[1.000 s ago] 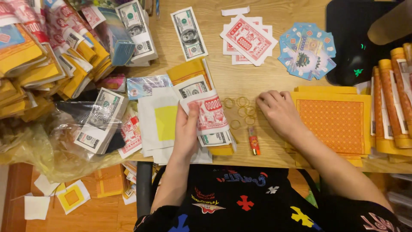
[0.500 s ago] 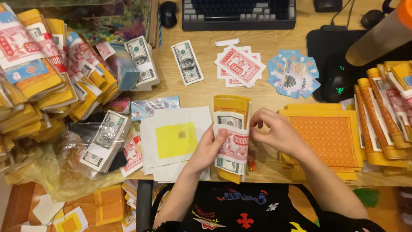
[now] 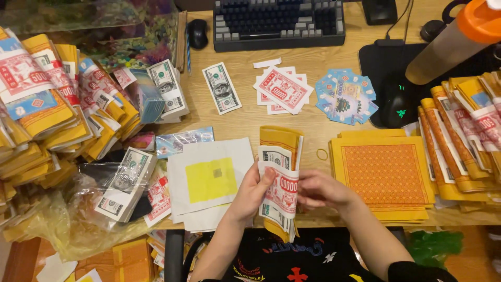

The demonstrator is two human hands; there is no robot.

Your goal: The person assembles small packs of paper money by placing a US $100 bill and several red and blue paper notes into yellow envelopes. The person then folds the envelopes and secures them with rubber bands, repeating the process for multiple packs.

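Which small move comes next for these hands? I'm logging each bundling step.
Probably fetch the loose rubber band with the right hand: both hands already clamp the folded paper bundle, left hand gripping its edge, and no band shows around it.

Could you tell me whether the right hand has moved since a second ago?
Yes. The right hand has left the rubber bands by the orange paper stack and gone left to the bundle that the left hand grips.
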